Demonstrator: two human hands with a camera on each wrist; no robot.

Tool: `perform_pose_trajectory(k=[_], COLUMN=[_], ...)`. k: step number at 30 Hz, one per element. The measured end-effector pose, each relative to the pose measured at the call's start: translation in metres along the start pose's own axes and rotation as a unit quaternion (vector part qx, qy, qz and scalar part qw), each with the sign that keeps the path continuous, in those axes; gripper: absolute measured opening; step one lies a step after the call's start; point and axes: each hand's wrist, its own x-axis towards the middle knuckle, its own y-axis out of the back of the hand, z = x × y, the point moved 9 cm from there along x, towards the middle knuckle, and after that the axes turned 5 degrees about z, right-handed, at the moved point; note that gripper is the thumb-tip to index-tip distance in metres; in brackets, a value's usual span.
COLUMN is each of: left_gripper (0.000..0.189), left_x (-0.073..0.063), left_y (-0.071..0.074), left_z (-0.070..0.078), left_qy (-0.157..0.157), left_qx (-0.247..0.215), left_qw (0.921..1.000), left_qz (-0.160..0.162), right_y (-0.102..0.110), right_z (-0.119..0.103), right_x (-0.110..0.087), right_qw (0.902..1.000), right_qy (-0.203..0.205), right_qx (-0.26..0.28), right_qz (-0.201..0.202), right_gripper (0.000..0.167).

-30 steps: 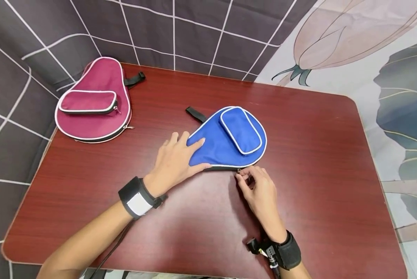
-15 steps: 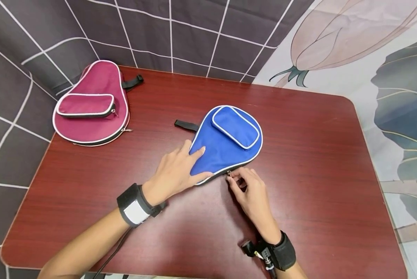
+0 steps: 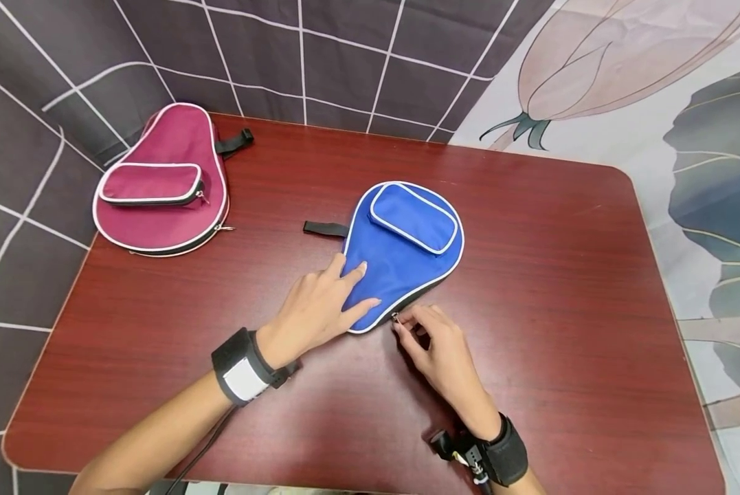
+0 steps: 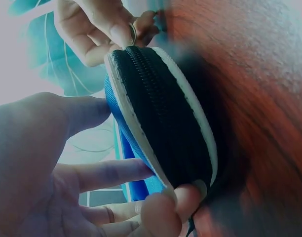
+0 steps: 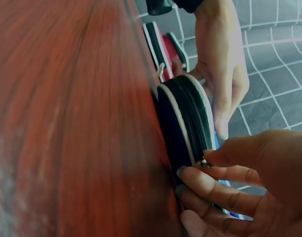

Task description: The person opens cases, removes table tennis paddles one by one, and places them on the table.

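Note:
A blue table tennis bat case [image 3: 400, 247] with white piping and a front pocket lies on the table, its narrow end toward the person. My left hand [image 3: 310, 302] grips that narrow end, thumb and a finger over the blue face. In the left wrist view, other fingertips [image 4: 188, 197] curl round its end. My right hand [image 3: 438, 347] pinches the zipper pull [image 3: 396, 317] on the case's right side, near the narrow end. The black zipper [image 4: 146, 79] runs shut along the side in the left wrist view. A black strap [image 3: 325, 228] sticks out to the left.
A maroon bat case [image 3: 165, 185] of the same shape lies at the table's back left corner. The red-brown wooden table [image 3: 561, 289] meets a dark gridded cloth [image 3: 339, 62] behind and a flower-patterned cloth [image 3: 629, 75] at the right.
The blue case has turned anticlockwise, its narrow end swinging toward the person. My right hand has drawn the zipper pull left along the edge toward that end. My left hand keeps its grip.

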Motion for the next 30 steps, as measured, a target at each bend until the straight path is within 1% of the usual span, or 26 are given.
perform_pose_trajectory(k=[4,6,9,11,13,14,16,18,20,21,23,26,28,30], left_gripper=[0.06,0.06,0.058,0.057,0.057,0.057,0.06,0.068,0.077,0.081,0.088,0.093,0.094,0.095], left_x=[0.001,0.001,0.002,0.007,0.018,0.027,0.049,0.073,0.095,0.103,0.114,0.118,0.12,0.123], left_y=[0.002,0.002,0.001,0.002,0.006,0.009,0.013,0.012,0.004,-0.002,-0.017,-0.035,-0.044,-0.049], left_z=[0.001,0.001,0.001,-0.001,-0.004,-0.006,-0.01,-0.012,-0.012,-0.012,-0.01,-0.005,-0.002,-0.001], left_qy=[-0.001,0.005,0.011,0.01,-0.005,-0.018,-0.052,-0.097,-0.135,-0.151,-0.176,-0.201,-0.211,-0.215], left_qx=[-0.004,-0.007,-0.01,-0.01,-0.012,-0.015,-0.021,-0.029,-0.036,-0.038,-0.039,-0.031,-0.021,-0.017], left_qw=[0.9999,0.9999,0.9999,0.9999,0.9999,0.9997,0.9984,0.9949,0.9901,0.9876,0.9825,0.9746,0.9708,0.9686], left_qz=[0.012,0.012,0.002,-0.009,-0.012,-0.008,-0.002,0.004,-0.006,-0.018,-0.048,-0.094,-0.113,-0.124], right_y=[-0.005,-0.006,-0.004,-0.003,-0.003,-0.003,-0.002,-0.001,0.0,0.0,-0.001,-0.001,-0.001,0.001], right_z=[-0.005,-0.006,-0.005,-0.003,-0.001,-0.001,0.0,0.001,0.001,0.002,0.001,0.001,0.002,0.003], right_x=[0.0,-0.001,-0.001,-0.002,-0.002,-0.002,-0.003,-0.005,-0.006,-0.008,-0.01,-0.011,-0.009,-0.008], right_qw=[0.9996,0.9995,0.9995,0.9995,0.9994,0.9994,0.9995,0.9996,0.9997,0.9997,0.9997,0.9996,0.9996,0.9997], right_qy=[0.006,0.004,-0.002,-0.005,-0.007,-0.008,-0.009,-0.008,-0.005,-0.004,0.0,-0.001,-0.006,-0.012], right_qx=[0.015,0.02,0.022,0.024,0.024,0.023,0.022,0.022,0.022,0.023,0.025,0.028,0.027,0.022], right_qz=[-0.024,-0.026,-0.023,-0.022,-0.023,-0.024,-0.022,-0.016,-0.009,-0.007,-0.005,-0.008,-0.007,-0.004], right_gripper=[0.005,0.004,0.004,0.003,0.004,0.003,0.002,0.003,0.006,0.006,0.008,0.007,0.006,0.005])
